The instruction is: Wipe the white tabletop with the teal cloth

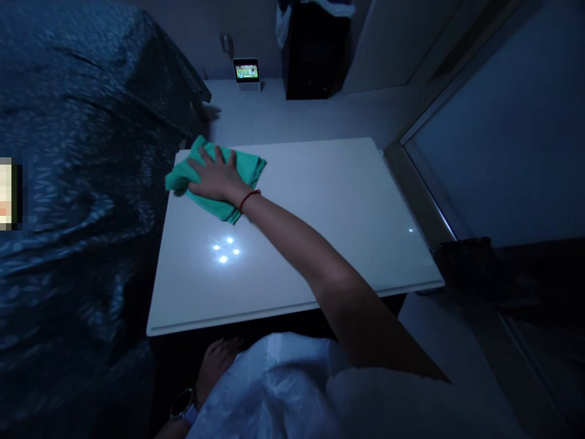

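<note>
A green cloth (247, 167) lies on the far left corner of a white tabletop (320, 207), part of it hanging past the left edge. My right hand (217, 177), with a red string at the wrist, presses flat on the cloth with fingers spread. Below the table's near edge, my left hand (219, 360) rests low beside my body, a watch (183, 402) on its wrist. Its fingers are dim and partly hidden, and nothing can be made out in it.
A bed or couch with a dark patterned cover (82, 152) borders the table's left side. Beyond the table, a small lit screen (247, 71) and a black cabinet (308, 55) stand on the floor. A frosted panel (507, 140) is at the right.
</note>
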Demonstrator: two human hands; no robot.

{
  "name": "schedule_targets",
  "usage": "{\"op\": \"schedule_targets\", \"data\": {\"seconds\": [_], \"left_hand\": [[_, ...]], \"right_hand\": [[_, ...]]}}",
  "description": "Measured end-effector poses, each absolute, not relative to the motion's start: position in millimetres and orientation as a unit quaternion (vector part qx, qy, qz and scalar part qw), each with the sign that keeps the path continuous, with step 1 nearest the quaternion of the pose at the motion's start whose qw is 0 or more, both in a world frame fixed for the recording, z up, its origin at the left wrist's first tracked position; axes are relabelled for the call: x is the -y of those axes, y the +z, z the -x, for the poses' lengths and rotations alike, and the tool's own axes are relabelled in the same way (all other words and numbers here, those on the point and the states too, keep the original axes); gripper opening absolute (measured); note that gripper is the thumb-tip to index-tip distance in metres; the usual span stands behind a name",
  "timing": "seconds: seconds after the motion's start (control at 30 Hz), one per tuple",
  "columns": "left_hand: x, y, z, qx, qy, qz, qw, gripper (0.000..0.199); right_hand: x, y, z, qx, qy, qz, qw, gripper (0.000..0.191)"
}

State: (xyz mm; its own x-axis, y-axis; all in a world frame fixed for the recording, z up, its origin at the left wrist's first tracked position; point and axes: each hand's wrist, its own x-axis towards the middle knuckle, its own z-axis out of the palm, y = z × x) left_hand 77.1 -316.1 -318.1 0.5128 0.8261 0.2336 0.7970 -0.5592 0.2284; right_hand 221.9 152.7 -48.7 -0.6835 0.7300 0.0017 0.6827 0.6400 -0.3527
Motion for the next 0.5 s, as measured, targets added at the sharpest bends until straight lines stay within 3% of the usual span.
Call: {"op": "schedule_targets", "data": {"seconds": [0.13, 0.37, 0.5], "left_hand": [[314, -317, -77, -0.463, 0.165, -0.869, 0.051, 0.052], [315, -307, -87, -0.489, 0.160, -0.855, 0.068, 0.048], [310, -298, -99, -0.512, 0.134, -0.841, 0.114, 0.038]], "right_hand": [[-114, -54, -187, 0.946, 0.129, 0.292, 0.064, 0.075], [4, -58, -204, 0.989, 0.001, 0.065, 0.134, 0.055], [63, -58, -234, 0.976, -0.077, -0.038, 0.200, 0.062]]}}
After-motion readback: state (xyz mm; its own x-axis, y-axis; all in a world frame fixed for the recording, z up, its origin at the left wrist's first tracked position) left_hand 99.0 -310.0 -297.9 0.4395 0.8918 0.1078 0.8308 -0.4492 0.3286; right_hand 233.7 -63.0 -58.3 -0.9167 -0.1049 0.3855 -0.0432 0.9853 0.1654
